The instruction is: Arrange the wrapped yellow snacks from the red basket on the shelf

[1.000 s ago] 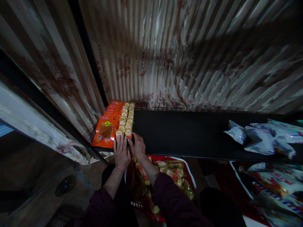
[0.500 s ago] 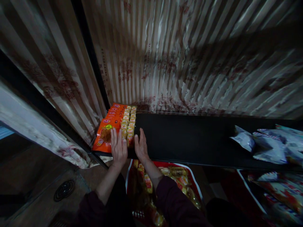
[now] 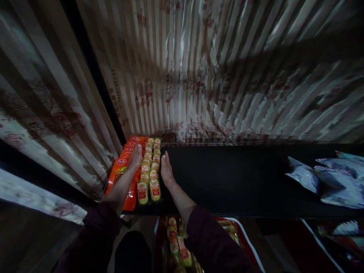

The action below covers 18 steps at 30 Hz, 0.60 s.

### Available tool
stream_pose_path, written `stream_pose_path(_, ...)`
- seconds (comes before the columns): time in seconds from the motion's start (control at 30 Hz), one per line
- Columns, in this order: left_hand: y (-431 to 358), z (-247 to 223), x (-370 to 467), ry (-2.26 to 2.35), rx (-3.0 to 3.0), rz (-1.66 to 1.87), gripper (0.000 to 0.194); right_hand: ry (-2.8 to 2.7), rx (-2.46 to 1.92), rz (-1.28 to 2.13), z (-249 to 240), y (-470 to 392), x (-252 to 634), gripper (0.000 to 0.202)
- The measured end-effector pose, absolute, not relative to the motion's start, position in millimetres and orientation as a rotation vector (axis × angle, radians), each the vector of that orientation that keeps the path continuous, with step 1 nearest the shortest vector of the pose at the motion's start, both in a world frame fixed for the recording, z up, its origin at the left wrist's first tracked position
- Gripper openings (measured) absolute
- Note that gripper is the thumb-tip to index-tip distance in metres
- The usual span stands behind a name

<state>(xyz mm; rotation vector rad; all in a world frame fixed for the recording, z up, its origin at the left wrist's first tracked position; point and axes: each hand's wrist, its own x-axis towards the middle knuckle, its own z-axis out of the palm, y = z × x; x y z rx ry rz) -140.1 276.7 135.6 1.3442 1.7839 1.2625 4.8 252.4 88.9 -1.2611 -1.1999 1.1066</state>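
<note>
A double row of small, yellow, plastic-wrapped rolls point(image 3: 154, 174) ran near to far on the left end of the long black shelf point(image 3: 222, 178). The left hand point(image 3: 135, 158), over flat, glossy orange packets point(image 3: 121, 163), and the right hand point(image 3: 167, 170) flanked it about equally closely, fingers straight, together, gripping nothing; contact was unclear.

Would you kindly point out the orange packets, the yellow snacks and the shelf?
Orange packets point(image 3: 131, 195): head view, front packet's lower right.
Yellow snacks point(image 3: 155, 166): head view, midway along right column.
Shelf point(image 3: 227, 180): head view, black top surface.
</note>
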Motion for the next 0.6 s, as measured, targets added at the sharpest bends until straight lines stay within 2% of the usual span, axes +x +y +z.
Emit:
stream_pose_path(0.27, 297, 131, -140, 1.756, 1.347, 1.188, 0.059, -1.203, -1.221, 1.148, 84, 283, -1, 0.083)
stream_pose_path(0.6, 310, 127, -145, 1.689, 1.396, 1.186, 0.056, -1.246, -1.147, 1.174, 81, 293, -5, 0.076)
